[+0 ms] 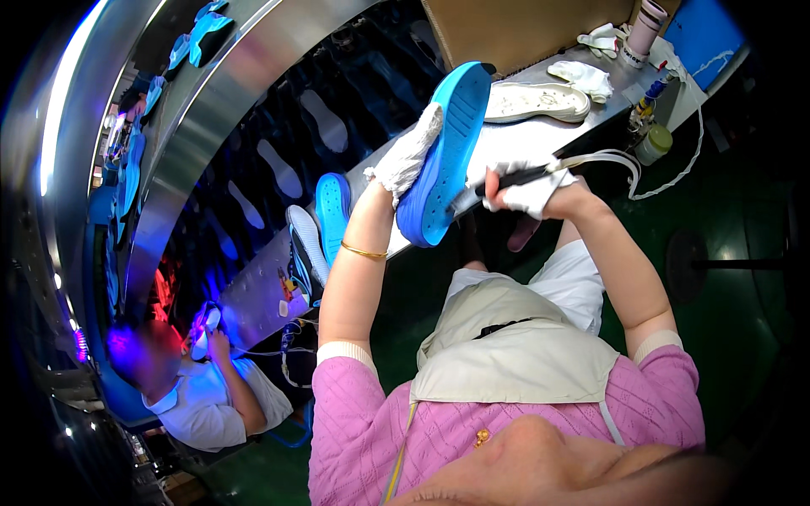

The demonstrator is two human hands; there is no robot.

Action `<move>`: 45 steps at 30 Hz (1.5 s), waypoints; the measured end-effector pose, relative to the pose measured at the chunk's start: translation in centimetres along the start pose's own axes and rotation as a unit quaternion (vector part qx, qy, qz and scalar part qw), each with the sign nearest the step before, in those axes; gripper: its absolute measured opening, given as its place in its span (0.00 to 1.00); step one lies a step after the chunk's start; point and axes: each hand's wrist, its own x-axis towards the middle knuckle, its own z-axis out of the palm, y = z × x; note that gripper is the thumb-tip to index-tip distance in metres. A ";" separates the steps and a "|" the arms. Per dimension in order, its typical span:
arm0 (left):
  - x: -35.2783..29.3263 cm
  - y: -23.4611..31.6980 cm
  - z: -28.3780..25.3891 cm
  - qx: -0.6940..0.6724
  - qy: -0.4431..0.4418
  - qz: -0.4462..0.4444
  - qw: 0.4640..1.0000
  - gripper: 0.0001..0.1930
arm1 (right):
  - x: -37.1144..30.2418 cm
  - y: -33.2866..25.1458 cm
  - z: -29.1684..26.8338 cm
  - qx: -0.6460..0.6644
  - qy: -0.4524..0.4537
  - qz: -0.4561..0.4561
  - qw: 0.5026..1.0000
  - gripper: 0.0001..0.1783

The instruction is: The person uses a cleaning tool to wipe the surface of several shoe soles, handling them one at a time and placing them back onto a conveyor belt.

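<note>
A bright blue shoe sole (460, 126) is held up at a tilt, its hollow inner face with ribs and small holes turned toward me. My left hand (410, 155), in a white glove, grips it by its left edge. My right hand (544, 192), in a white glove with bare fingertips, is closed round a black-handled brush (519, 176). The brush's tip is at the right edge of the sole's lower end; I cannot tell whether it touches. A pale tube (603, 157) runs from the brush's back end.
On the metal bench (498, 152) are a white shoe sole (536, 102), crumpled white gloves (584, 79) and a pink tumbler (644, 34). Another blue sole (333, 207) and a dark shoe (307, 240) stand left. Beyond, a conveyor (181, 110) carries blue pieces. A co-worker (215, 396) sits lower left.
</note>
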 end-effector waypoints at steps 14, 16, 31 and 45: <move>-3.4 -1.5 -3.5 -0.452 -0.040 0.293 0.842 0.39 | -1.9 -0.2 -2.0 0.139 0.140 -0.104 0.975 0.11; -3.2 -3.5 -3.4 -0.496 -0.141 0.100 0.851 0.36 | -2.1 0.4 -1.0 0.119 0.165 -0.132 0.970 0.13; -3.1 -10.3 6.9 -0.540 -0.077 0.092 0.833 0.41 | -2.0 1.1 3.2 -0.118 0.222 -0.230 0.940 0.07; -2.6 -8.9 4.1 -0.498 0.007 0.154 0.853 0.41 | -2.6 1.1 5.6 -0.030 0.201 -0.204 0.958 0.10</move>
